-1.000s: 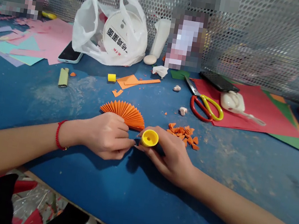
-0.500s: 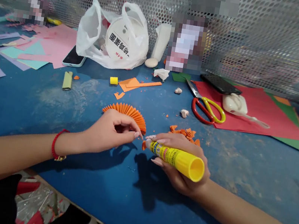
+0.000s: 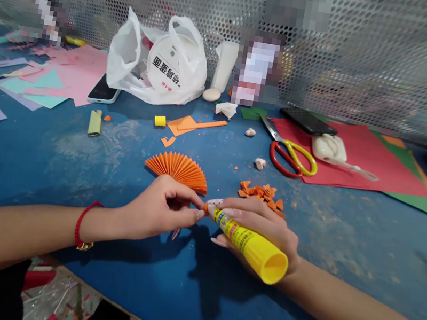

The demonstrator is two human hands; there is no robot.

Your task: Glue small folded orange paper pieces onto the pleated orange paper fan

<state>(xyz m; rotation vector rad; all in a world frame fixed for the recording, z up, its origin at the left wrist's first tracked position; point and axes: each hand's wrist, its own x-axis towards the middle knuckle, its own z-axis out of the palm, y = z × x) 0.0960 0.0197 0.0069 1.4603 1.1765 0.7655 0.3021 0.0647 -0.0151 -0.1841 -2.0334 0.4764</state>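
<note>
- The yellow glue stick [image 3: 251, 242] lies slanted at centre frame, gripped by the right hand [image 3: 267, 227].
- The left hand [image 3: 157, 209] pinches at its tip; what it pinches is too small to tell.
- Just above are one pleated orange fan [image 3: 178, 168] and one scrap pile [image 3: 262, 191].
- Farther up are one pair of scissors [image 3: 291, 156] and one lighter [image 3: 95, 122].

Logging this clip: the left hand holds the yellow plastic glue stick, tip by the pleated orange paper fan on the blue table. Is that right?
Not quite: the head view shows the right hand holding the yellow plastic glue stick, tip by the pleated orange paper fan on the blue table.
</note>
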